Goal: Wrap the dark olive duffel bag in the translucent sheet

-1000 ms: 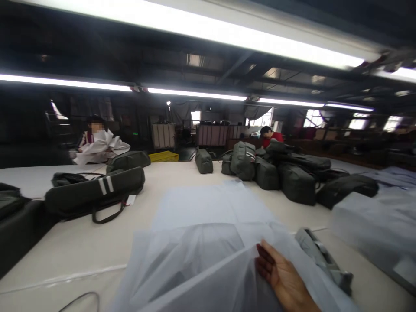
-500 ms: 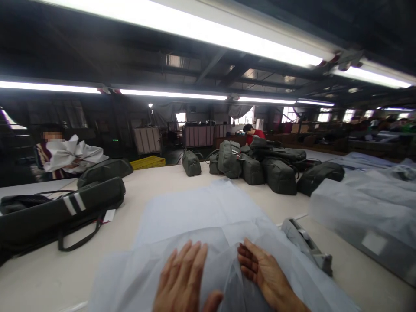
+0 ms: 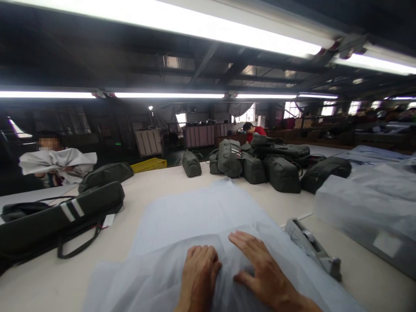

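Observation:
A thin, pale, see-through plastic bag (image 3: 198,216) lies spread on the cream table (image 3: 136,195) in front of me, over something dark. My left hand (image 3: 199,272) rests on it with the fingers curled down into the film. Beside it, my right hand (image 3: 260,268) lies flat on the bag, fingers spread and pointing left. The two hands almost touch.
A grey tape dispenser (image 3: 313,249) lies right of my hands. A long dark bag with white stripes (image 3: 61,216) lies at left. Several olive bags (image 3: 260,167) are piled at the back. Wrapped packs (image 3: 367,208) fill the right. A person holds white paper (image 3: 56,162) at far left; another person in red (image 3: 255,132) is beyond the pile.
My left hand came into view and curled its fingers on the bag. My right hand flattened and spread over the film. The view swung slightly right.

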Demonstrator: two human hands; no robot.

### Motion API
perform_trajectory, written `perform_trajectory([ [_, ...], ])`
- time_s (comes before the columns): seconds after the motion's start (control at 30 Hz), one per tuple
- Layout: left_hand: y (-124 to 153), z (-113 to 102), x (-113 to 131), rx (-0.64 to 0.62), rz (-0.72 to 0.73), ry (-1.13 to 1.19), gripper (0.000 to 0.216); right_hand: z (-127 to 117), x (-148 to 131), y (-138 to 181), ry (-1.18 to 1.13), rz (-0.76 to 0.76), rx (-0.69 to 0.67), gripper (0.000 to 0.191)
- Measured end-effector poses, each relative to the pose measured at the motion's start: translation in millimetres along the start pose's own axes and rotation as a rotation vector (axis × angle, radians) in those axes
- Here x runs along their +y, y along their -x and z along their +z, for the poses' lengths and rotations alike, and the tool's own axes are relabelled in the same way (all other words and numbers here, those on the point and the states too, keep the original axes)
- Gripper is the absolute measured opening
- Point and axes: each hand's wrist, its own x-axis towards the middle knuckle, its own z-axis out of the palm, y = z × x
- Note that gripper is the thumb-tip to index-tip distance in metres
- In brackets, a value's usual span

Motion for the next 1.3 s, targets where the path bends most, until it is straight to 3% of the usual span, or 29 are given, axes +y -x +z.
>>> perform_trajectory([
  [0.13, -0.7, -3.1, 1.6, -0.042, -0.022, 0.023, 0.008, 1.2, -1.9, -28.2, 0.082, 0.041, -0.174, 0.048],
  [0.2, 2.8, -13.2, -0.4, -0.084, -0.045, 0.007, 0.020, 0.8, -0.2, -36.4, 0.071, 0.076, -0.211, 0.038],
  [0.27, 9.3, -28.4, -4.5, -0.166, -0.091, -0.060, 0.035, -1.1, 2.1, -41.3, 0.049, 0.118, -0.260, 0.043],
  [0.4, 21.5, -63.6, -12.3, -0.354, -0.179, -0.156, 0.011, -8.5, 2.8, -48.2, -0.086, 0.246, -0.360, 0.037],
  [0.57, 12.2, -81.5, -7.8, -0.338, -0.164, -0.161, 0.009, -19.3, 0.5, -59.1, -0.387, 0.394, -0.428, 0.018],
  [0.67, 0.8, -67.3, -11.3, -0.311, -0.136, -0.172, 0.008, -17.3, 6.0, -66.8, -0.374, 0.417, -0.438, 0.017],
  [0.83, 0.5, -36.4, -37.1, -0.335, -0.127, -0.015, 0.015, -3.8, 25.8, -74.2, -0.290, 0.478, -0.468, 0.026],
  [0.9, 3.4, -30.6, -40.0, -0.259, -0.107, -0.022, 0.013, -2.3, 31.7, -74.6, -0.314, 0.482, -0.508, 0.029],
  [0.97, 4.5, -24.1, -32.3, -0.079, 0.010, -0.093, 0.014, -3.0, 35.1, -74.9, -0.305, 0.477, -0.530, 0.030],
  [1.03, 3.9, -11.8, -16.2, 0.107, 0.223, -0.171, 0.031, -3.8, 36.2, -76.0, -0.282, 0.482, -0.554, 0.030],
  [1.1, 3.2, 6.6, 1.6, 0.227, 0.409, -0.213, 0.030, -3.0, 35.6, -78.7, -0.252, 0.489, -0.579, 0.028],
  [1.17, 3.5, 26.3, 14.4, 0.253, 0.466, -0.214, 0.022, -1.2, 32.9, -83.5, -0.220, 0.499, -0.587, 0.027],
  [1.3, 5.3, 45.5, 17.2, 0.171, 0.385, -0.173, 0.028, -11.8, 22.1, -97.9, -0.168, 0.501, -0.593, 0.025],
])
